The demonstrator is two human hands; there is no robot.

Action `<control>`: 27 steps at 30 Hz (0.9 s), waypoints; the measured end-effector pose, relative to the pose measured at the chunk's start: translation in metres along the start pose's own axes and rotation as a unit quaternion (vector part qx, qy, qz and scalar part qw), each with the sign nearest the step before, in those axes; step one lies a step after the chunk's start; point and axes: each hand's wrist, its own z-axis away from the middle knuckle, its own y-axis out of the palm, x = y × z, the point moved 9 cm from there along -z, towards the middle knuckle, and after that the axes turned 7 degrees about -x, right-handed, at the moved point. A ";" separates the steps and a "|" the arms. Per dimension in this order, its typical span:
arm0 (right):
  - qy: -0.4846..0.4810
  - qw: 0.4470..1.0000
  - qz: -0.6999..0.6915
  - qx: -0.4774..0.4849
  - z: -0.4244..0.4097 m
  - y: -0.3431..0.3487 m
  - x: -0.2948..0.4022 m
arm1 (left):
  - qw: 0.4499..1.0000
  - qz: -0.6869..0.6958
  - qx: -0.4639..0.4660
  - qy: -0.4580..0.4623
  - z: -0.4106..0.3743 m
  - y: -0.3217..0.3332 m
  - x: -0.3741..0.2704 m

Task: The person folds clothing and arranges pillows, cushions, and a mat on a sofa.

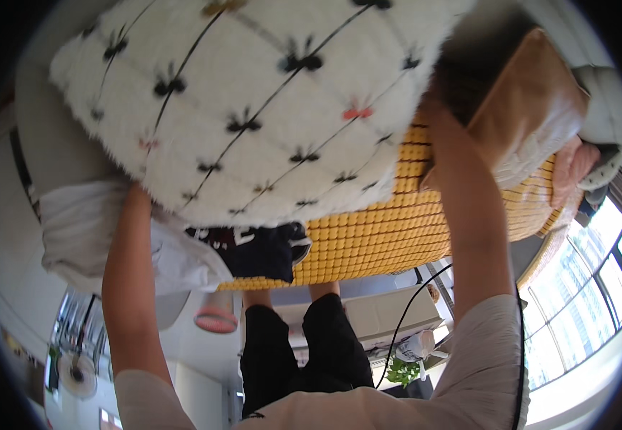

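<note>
A white plush cushion [268,123] with dark and red bow shapes and diagonal lines fills the upper middle, tilted above a sofa seat. My left forearm [131,269] runs behind the cushion's lower left edge, which hides that hand. At its right edge, my right hand [433,102] is in shadow against the cushion, with its fingers largely hidden. Below spreads a yellow-brown tiled seat mat [375,236]. On the mat's left end lie a crumpled white cloth [182,263] and dark folded clothing [260,252] with white lettering.
A glossy tan cushion [536,107] leans beside my right arm, with pink cloth [569,166] farther right. A black cable [405,317] hangs past my right side. Behind my legs stand white drawers [391,312] and a plant [403,371]. A fan [77,373] appears lower left.
</note>
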 end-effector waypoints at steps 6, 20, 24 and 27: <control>0.039 0.998 -0.018 0.051 -0.021 -0.022 -0.035 | 0.944 0.312 0.026 -0.103 0.054 -0.021 0.000; -0.038 0.999 0.001 0.033 -0.052 -0.011 0.012 | 0.881 0.286 -0.297 -0.232 0.384 0.033 0.090; -0.035 0.999 0.001 0.026 -0.050 -0.015 0.009 | 0.847 0.338 -0.325 -0.250 0.403 0.058 0.120; -0.030 0.999 0.003 0.012 -0.052 -0.027 0.000 | 0.842 0.345 -0.312 -0.273 0.420 0.075 0.132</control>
